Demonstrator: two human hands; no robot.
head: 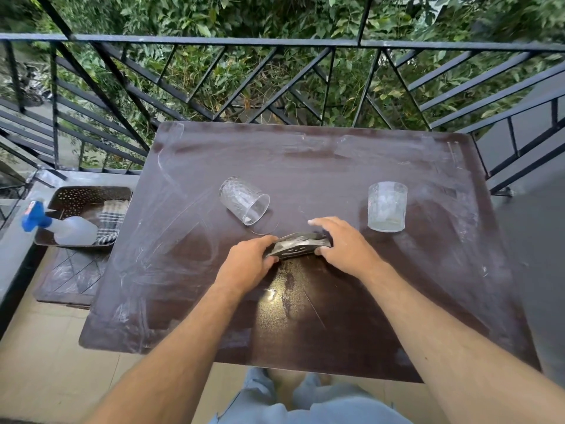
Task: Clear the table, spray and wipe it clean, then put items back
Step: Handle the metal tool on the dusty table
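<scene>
A dark brown table (305, 154) carries white dusty smears. At its middle, my left hand (249, 261) and my right hand (344, 243) grip the two ends of a small dark slotted metal dish (295, 245), tilted up off the tabletop. One clear patterned glass (244, 199) lies on its side just beyond the dish. A second clear glass (386, 206) stands upright to the right.
At the left, a brown perforated tray (88, 198) on a low ledge holds a white spray bottle (72, 229) with a blue trigger and a checked cloth (111, 217). A black metal railing (275, 42) runs right behind the table, with foliage beyond it.
</scene>
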